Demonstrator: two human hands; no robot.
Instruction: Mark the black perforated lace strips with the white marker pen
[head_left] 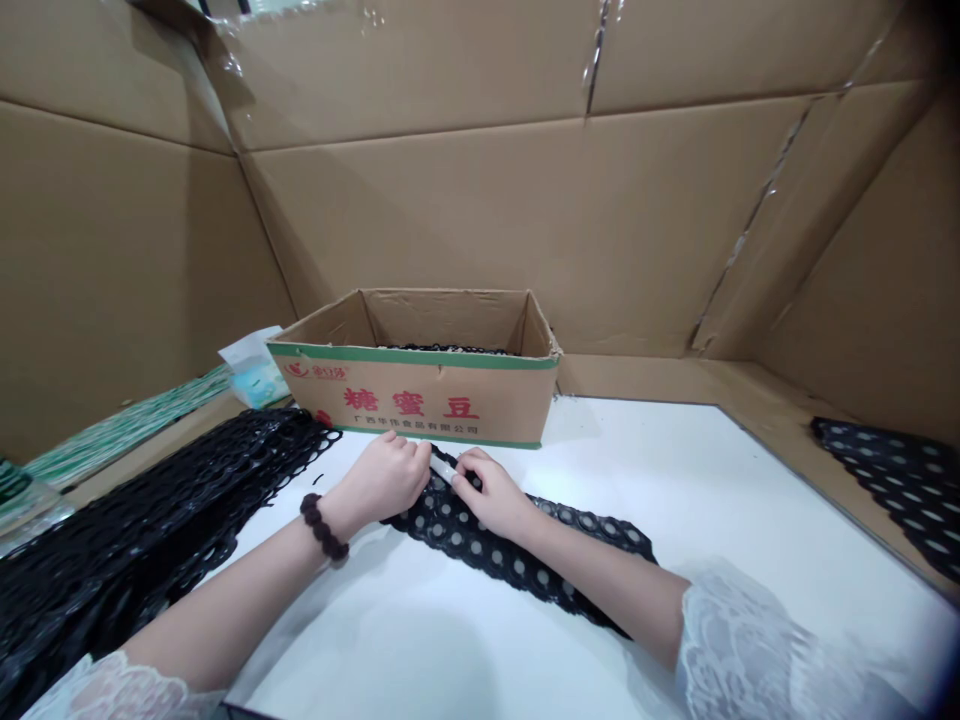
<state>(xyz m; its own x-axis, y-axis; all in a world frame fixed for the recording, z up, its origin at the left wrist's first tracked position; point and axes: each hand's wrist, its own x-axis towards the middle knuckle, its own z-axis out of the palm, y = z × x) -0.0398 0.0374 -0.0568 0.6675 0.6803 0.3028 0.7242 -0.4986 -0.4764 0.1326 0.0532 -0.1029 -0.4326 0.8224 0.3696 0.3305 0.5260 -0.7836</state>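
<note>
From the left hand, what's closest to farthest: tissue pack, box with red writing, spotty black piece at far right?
From the left hand:
1. Box, just behind it
2. Tissue pack, left of the box
3. Spotty black piece, far right

1. The bare left hand [396, 472] is closed, back upward, fingers curled under.
2. The left forearm [244, 592] slants inward from a white lace sleeve, a dark brown beaded bracelet [324, 527] around its wrist.
3. The bare right hand [491, 492], near the left, bends its fingers toward its thumb.
4. The right forearm [600, 580] angles inward, its cuff [716, 640] of white scalloped lace.
</note>
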